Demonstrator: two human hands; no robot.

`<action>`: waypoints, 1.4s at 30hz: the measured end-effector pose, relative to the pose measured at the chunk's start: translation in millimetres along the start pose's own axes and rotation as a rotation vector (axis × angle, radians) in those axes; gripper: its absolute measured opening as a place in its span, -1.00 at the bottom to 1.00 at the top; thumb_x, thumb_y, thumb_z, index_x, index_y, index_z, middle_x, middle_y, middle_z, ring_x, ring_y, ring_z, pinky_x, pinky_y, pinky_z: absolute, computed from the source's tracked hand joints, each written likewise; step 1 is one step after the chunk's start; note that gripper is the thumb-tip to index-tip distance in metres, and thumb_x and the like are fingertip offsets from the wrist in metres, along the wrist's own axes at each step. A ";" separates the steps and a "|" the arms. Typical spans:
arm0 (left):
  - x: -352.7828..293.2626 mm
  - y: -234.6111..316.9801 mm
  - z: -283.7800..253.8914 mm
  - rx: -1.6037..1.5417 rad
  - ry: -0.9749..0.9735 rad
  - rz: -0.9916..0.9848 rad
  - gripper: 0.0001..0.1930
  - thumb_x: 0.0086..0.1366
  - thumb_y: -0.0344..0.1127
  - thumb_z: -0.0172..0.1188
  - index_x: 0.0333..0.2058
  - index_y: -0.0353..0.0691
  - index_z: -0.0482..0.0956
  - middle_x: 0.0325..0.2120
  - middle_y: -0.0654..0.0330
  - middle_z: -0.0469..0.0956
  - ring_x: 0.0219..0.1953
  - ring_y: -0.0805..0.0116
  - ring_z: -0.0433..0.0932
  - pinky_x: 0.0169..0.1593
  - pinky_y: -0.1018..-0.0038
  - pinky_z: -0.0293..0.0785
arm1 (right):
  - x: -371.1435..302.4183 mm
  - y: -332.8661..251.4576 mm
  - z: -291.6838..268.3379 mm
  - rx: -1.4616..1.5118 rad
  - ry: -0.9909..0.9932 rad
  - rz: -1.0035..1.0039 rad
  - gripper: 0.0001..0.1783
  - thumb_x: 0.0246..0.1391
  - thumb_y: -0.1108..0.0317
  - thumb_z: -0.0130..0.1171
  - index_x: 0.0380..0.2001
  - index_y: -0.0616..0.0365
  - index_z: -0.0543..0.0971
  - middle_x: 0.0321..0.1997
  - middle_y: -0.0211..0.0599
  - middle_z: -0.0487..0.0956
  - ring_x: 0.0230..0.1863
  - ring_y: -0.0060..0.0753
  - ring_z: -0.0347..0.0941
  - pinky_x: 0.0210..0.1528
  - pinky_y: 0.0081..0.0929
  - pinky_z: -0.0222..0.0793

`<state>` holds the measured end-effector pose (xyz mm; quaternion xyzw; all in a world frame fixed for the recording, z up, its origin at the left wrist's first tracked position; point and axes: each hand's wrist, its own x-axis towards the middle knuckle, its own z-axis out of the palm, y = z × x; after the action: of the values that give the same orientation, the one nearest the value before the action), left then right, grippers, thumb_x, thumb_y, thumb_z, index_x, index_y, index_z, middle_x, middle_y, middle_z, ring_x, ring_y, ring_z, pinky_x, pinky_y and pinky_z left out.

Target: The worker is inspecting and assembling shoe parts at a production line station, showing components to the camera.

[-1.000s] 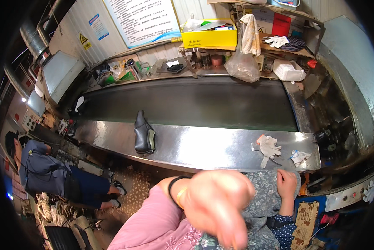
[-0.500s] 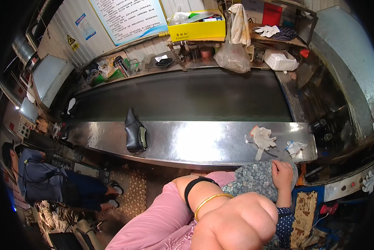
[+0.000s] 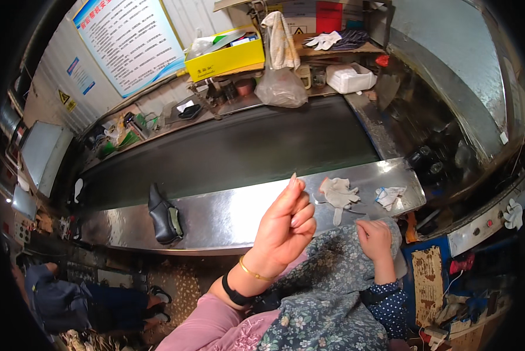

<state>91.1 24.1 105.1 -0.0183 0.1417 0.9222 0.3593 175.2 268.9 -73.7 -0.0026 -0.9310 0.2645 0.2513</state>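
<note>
My left hand [image 3: 286,219], with a gold bangle and a black band on its wrist, is raised over the front of the metal ledge [image 3: 233,210]. Its fingers are curled in and the thumb presses against them; nothing shows in them. My right hand [image 3: 375,238] rests on the flowered apron [image 3: 321,292] over my lap, thumb apart, fingers loosely bent and holding nothing visible. A black shoe [image 3: 164,219] lies on the ledge to the left. Right of my left hand lie a pale work glove [image 3: 338,196] and a crumpled white glove or cloth [image 3: 389,197].
Behind the ledge runs a dark conveyor belt [image 3: 233,152]. Above it are a yellow box [image 3: 224,58], a hanging towel [image 3: 281,41], a plastic bag [image 3: 281,88] and a white container [image 3: 350,78]. Another person [image 3: 57,298] is at the lower left.
My left hand has come down and away from close before the camera, to above the ledge. The view has turned and shifted. My right hand stays on my lap.
</note>
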 end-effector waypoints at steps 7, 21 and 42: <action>1.3 3.2 -5.1 0.225 0.036 0.143 -0.92 0.39 -0.28 0.13 -0.32 -0.09 0.49 -0.68 0.49 0.14 -0.66 0.68 0.04 -0.60 0.67 -0.01 | -3.7 2.1 -5.2 -0.013 0.041 -0.005 -0.89 -0.01 0.39 0.21 -0.39 0.12 0.65 -0.38 -0.22 0.66 -0.30 -0.13 0.58 -0.13 -0.23 0.42; -0.4 20.3 -32.6 0.062 0.037 0.124 -0.66 0.42 -0.50 -0.11 0.07 -0.66 0.32 0.12 -0.27 0.34 0.24 -0.04 0.31 0.36 0.26 0.28 | 0.0 1.3 -4.4 -0.006 0.030 -0.021 -0.90 0.00 0.39 0.20 -0.40 0.13 0.65 -0.39 -0.22 0.66 -0.32 -0.12 0.57 -0.18 -0.23 0.40; -15.8 16.7 -32.6 0.097 0.008 0.098 -0.76 0.43 -0.40 0.00 0.02 -0.27 0.47 -0.34 0.16 0.54 -0.39 0.50 0.49 -0.36 0.71 0.43 | -3.8 0.3 -6.6 -0.006 0.044 0.005 -0.90 0.00 0.40 0.20 -0.40 0.13 0.65 -0.38 -0.21 0.66 -0.32 -0.12 0.57 -0.14 -0.23 0.41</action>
<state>89.4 -7.0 80.2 0.0023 0.1883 0.9308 0.3133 181.6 271.9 -70.8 -0.0113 -0.9262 0.2620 0.2709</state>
